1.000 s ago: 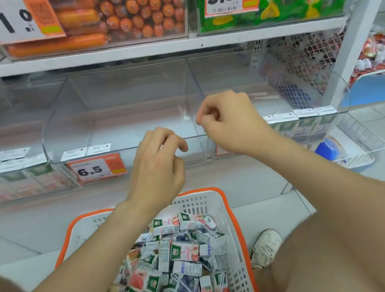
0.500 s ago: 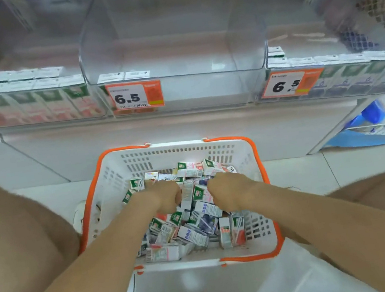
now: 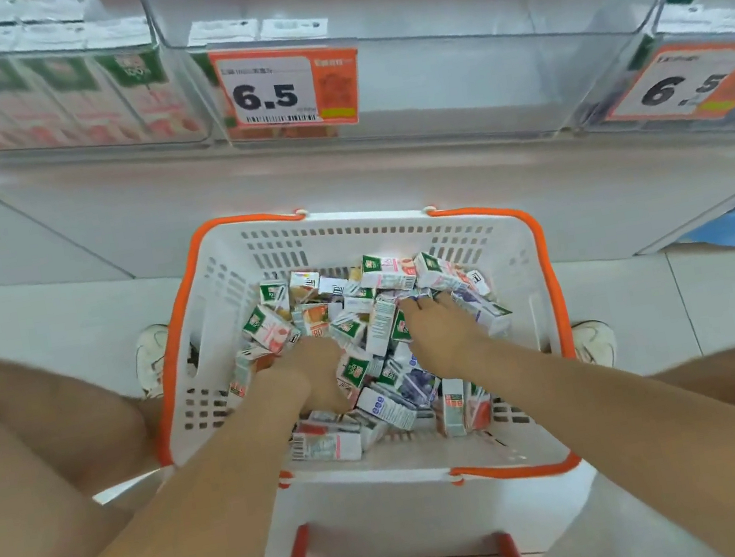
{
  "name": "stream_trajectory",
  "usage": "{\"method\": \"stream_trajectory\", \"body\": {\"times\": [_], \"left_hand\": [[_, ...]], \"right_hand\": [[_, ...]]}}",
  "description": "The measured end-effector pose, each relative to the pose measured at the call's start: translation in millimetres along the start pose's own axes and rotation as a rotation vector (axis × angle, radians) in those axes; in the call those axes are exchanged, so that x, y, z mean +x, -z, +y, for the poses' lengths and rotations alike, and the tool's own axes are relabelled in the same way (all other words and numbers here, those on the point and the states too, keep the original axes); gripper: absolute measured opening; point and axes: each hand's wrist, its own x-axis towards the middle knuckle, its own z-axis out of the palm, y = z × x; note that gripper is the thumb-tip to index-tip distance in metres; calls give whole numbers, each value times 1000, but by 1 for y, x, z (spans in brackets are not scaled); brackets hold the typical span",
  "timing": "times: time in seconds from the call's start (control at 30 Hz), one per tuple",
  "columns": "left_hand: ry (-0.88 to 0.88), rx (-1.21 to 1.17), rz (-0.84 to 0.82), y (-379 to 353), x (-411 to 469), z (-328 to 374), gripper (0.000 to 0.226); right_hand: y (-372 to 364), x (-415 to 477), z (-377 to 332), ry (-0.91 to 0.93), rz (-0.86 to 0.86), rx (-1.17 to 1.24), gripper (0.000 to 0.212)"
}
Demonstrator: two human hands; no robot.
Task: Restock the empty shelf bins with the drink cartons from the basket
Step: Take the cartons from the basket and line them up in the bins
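Both hands are enclosed by the white slotted walls of the basket, whose orange rim runs around them. Bare wall is seen beyond the fingertips and outside each wrist, and the basket is open at the top above the hands. Further beyond and above the hands, the clear empty bin is set on the shelf, and a price label marked 6.5 is fixed to its front lip. A stocked bin is seen to the left of it. A white shoe is placed just outside the basket wall, left of the left hand.

The left hand is sunk among the drink cartons. Its fingers are hidden by them, so its grip cannot be told. The right hand is laid palm down on the heap near it, with the fingertips dipped between cartons. Whether one is pinched cannot be told. A few cartons are wedged between the two hands.

The cartons are heaped loosely under, between and beyond both hands, lying at all angles. They are seen as small white boxes with green logo panels. Some are printed with pink or red fruit, some with purple, and barcodes are shown on several faces.
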Motion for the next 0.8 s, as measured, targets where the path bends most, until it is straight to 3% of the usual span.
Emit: {"method": "stream_trajectory", "body": {"times": [0.07,0.17,0.23,0.37,0.43,0.6,0.7,0.8], "left_hand": [[10,-35,-18,2,-2,-6,29],[11,-159,-24,11,-8,-16,57],[1,-230,-9,21,-14,-18,51],[-27,-455,137,40,-27,-22,57],[-48,-609,213,51,-36,-22,53],[-96,-1096,319,80,-70,-13,31],[-135,-1301,397,93,-94,-7,25],[-228,-1438,321,98,-115,-1,22]], "right_hand": [[-1,2,0,-46,20,-1,54],[-3,1,1,-95,59,12,47],[-1,-1,2,-70,73,77,48],[21,-10,9,-60,40,276,36],[37,-18,11,-87,84,460,24],[82,-44,4,-182,247,1092,17],[98,-61,-5,-270,315,1459,37],[116,-76,-18,-201,296,1778,27]]}}
